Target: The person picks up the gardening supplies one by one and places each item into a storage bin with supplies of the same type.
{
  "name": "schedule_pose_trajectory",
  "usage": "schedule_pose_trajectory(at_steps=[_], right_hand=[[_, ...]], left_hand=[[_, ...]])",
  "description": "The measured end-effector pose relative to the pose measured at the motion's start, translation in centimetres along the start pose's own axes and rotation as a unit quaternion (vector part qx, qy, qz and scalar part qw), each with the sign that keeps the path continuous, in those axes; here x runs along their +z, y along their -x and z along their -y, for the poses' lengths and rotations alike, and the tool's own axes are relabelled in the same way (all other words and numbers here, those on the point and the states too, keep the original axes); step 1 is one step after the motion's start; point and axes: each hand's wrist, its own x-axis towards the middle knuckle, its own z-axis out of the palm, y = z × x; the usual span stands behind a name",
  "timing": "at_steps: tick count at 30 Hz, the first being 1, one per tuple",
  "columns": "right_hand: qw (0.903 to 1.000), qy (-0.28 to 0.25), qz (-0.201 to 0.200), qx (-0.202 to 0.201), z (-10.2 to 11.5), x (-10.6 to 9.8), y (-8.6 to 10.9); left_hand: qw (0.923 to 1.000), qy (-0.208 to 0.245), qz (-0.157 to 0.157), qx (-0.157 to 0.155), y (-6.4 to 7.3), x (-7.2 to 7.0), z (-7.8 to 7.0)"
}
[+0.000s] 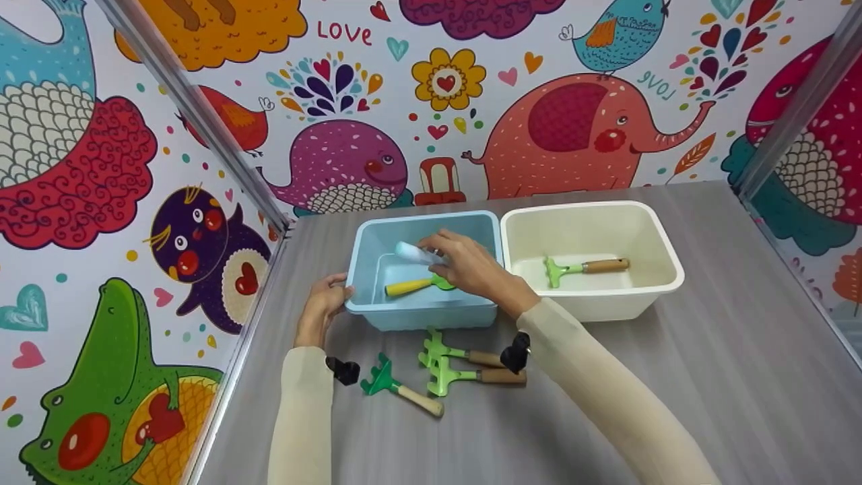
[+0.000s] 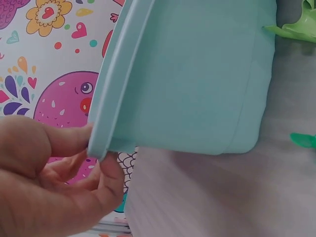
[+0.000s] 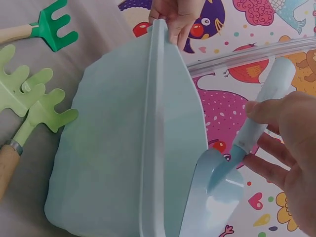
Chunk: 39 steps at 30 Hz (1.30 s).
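My right hand (image 1: 471, 263) grips the pale handle of a light blue toy trowel (image 3: 217, 192) above the blue bin (image 1: 424, 318). The right wrist view shows its broad scoop hanging by the bin's rim. With thumb and fingers, my left hand (image 1: 323, 303) pinches the left rim of that bin, which the left wrist view shows close up. Inside the bin lies a tool with a yellow handle (image 1: 407, 287) and a green head, partly hidden behind my right hand.
Right of the blue bin stands a white bin (image 1: 592, 307) with a light green toy rake (image 1: 553, 272) inside. In front lie two light green rakes (image 1: 441, 377) with brown handles and a dark green rake (image 1: 382, 377). Printed panels border the table's back and left.
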Motion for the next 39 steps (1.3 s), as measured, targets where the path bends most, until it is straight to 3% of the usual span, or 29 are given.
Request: schedule_pose_trajectory(at_steps=[11, 24, 33, 39], right_hand=[[0.9981, -0.055, 0.021, 0.016, 0.8, -0.5, -1.2], [0.9946, -0.003, 0.099, 0.029, 0.3, -0.2, -2.2], [0.9859, 0.059, 0.15, 0.042, 0.0, -0.2, -2.4], [0.9794, 0.07, 0.186, 0.039, 0.3, 0.8, -2.6]], left_hand=[[0.9999, -0.009, -0.003, -0.009, -0.1, 0.0, 0.0], [1.0, -0.004, -0.008, -0.004, -0.3, -0.1, 0.2], [0.9996, 0.021, 0.018, -0.001, -0.5, 0.0, 0.4], [0.9998, 0.02, 0.009, 0.004, -0.5, -0.2, 0.4]])
